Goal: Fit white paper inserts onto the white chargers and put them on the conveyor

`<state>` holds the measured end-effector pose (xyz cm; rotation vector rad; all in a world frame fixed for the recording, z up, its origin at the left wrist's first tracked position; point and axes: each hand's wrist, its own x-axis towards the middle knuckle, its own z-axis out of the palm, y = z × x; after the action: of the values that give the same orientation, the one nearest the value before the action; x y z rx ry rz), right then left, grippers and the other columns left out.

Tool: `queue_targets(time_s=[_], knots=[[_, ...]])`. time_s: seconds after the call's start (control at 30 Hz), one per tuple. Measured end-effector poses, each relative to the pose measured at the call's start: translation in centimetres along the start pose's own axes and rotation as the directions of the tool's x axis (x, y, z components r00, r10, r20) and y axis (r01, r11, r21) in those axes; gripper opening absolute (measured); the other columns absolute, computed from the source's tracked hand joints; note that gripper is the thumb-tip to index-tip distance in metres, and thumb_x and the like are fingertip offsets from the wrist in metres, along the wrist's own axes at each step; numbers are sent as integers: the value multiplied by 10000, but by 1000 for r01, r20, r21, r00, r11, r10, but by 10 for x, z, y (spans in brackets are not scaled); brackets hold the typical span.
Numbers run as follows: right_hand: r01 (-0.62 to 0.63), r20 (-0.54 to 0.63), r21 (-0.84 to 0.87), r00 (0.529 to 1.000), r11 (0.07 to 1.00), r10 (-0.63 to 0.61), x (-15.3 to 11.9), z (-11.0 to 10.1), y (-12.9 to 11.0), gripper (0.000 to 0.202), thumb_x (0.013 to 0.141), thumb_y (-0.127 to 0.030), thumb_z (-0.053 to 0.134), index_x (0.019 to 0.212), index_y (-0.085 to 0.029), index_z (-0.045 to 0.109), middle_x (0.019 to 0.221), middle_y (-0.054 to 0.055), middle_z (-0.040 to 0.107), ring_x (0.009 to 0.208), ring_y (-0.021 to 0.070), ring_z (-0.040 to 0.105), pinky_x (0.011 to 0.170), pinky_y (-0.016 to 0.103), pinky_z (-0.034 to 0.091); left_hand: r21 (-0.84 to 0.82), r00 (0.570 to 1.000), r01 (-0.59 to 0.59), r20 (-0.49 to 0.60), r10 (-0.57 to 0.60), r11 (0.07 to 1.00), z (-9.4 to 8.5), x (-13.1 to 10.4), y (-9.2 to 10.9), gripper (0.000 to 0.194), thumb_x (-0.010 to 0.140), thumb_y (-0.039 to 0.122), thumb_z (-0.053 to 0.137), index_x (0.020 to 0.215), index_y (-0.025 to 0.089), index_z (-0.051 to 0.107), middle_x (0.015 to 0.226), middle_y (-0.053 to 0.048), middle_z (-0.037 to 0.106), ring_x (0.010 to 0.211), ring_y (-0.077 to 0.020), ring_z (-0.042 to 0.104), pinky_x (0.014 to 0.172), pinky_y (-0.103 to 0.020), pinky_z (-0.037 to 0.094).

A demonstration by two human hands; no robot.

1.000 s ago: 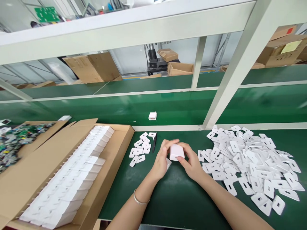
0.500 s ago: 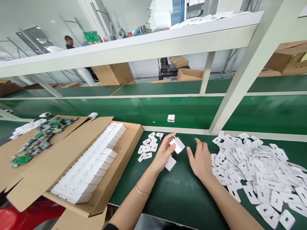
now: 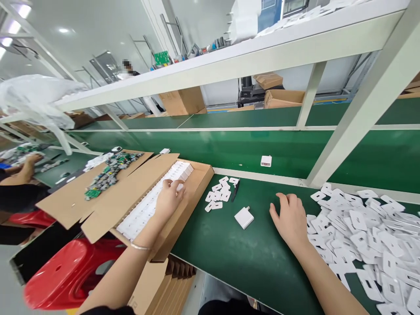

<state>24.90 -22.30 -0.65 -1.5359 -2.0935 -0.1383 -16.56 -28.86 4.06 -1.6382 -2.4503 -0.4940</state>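
My left hand (image 3: pixel 169 199) reaches into the cardboard box (image 3: pixel 200 183), its fingers curled on a white charger (image 3: pixel 180 187) at the row of white chargers (image 3: pixel 141 218); the hand hides part of what it grips. To the right, my right hand (image 3: pixel 290 216) hovers near the table with thumb and fingers apart, holding nothing. Between the hands another charger (image 3: pixel 244 218) lies on the green table, its small prong end facing away. A small group of white cover plates (image 3: pixel 218 194) lies beside the box, with a thin black tool (image 3: pixel 235 190) next to them.
A large heap of white plates (image 3: pixel 370 236) covers the table's right side. One charger (image 3: pixel 266 161) rests against the green back ledge. Circuit boards (image 3: pixel 113 170) lie on the box flap. A red stool (image 3: pixel 62 271) stands at lower left; another person's hand (image 3: pixel 28 168) is at far left.
My left hand has carried the charger from the table's middle leftward to the box. My right hand remains open over the table. The view has swung left.
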Motion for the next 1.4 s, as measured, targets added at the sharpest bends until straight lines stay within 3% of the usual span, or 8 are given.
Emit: queue_targets(time_s=[0.13,0.27,0.43,0.63,0.77,0.93,1.2,1.4], knots=[[-21,126,-116,991,993,36,-1,6,10,236,969,-255,586,1150,-129,670,1024,160,577,916,324,601,748,427,509,110,993,-85,94,75,990,9,4,-24,387,1028,383,497,1294,198,708,1205,-160,600,1174,-352,588,1033,-463,500],[38,150,-52,988,998,-30,-1,6,9,203,973,-191,575,1149,-157,669,1060,144,593,975,304,602,806,408,512,236,994,-63,105,39,970,18,4,-26,412,1037,412,506,1324,213,725,1278,-203,565,1223,-395,525,1030,-497,477],[-36,132,-226,989,973,67,-1,-6,5,254,971,-282,638,1177,-136,667,1100,176,603,986,343,602,781,435,502,362,992,27,107,-71,932,20,12,-18,387,1023,383,555,1329,219,725,1384,-227,507,1272,-419,506,994,-501,485],[-10,203,-163,978,987,43,-3,-2,11,137,976,-139,580,1081,-183,657,1019,133,605,884,272,626,683,349,467,252,985,-165,-4,171,954,-2,-20,58,385,1041,358,511,1329,171,684,1375,-228,537,1191,-395,586,933,-478,525],[16,178,-95,984,995,1,-2,3,13,196,964,-113,576,1129,-186,651,1046,129,625,939,288,637,710,359,500,-79,878,-467,70,473,881,5,-73,122,410,1074,414,469,1410,206,579,1233,-132,634,1068,-303,669,882,-422,565],[47,92,48,994,998,-51,0,2,10,219,1001,-169,542,1195,-181,643,1073,124,655,962,293,662,825,405,544,-250,766,-570,182,616,783,43,-107,160,618,988,389,636,1535,202,417,1227,-120,651,1074,-315,672,896,-455,584],[-58,86,547,996,835,13,-3,-1,-9,263,1079,-346,452,1271,-227,589,1167,103,654,867,210,707,739,343,594,-606,911,-370,-89,402,705,55,-89,176,471,936,221,645,1384,236,501,1205,-90,620,1096,-254,689,912,-394,605],[-84,37,718,996,691,82,-4,2,-15,239,1053,-354,524,1253,-248,600,1211,105,665,1103,247,687,938,413,599,-749,921,-370,-217,324,550,56,-76,201,577,910,170,679,1447,250,485,1247,-93,542,1157,-229,653,991,-390,596]])
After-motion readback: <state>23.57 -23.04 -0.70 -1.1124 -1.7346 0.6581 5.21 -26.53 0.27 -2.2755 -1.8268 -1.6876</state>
